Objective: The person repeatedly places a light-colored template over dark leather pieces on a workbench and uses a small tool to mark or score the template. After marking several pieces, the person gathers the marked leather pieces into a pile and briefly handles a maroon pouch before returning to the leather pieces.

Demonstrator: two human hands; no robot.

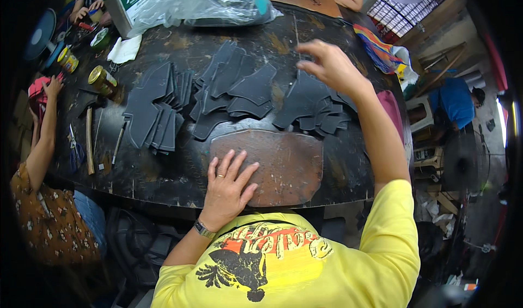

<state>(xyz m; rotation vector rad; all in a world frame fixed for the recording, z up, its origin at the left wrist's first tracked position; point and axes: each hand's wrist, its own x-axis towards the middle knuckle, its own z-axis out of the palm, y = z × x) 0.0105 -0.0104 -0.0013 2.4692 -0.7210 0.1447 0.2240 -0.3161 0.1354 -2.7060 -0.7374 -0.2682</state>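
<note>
My left hand (231, 180) lies open on a worn brown board (289, 166) at the table's near edge, fingers spread; it wears a ring, and a watch is on the wrist. My right hand (329, 65) hovers over the right-hand pile of black cut pieces (299, 104). Its fingers are bent, with thumb and forefinger apart and nothing visible between them. Two more piles of flat black pieces, the middle pile (231, 82) and the left pile (150, 98), spread beyond the board. The pieces overlap and have curved outlines.
Left on the dark table (185, 172) are a hammer (90, 144), scissors (76, 153), a thin pen-like tool (118, 142) and a jar (102, 82). A clear plastic bag (201, 5) and a box (128, 8) stand at the back. Other people sit around the table.
</note>
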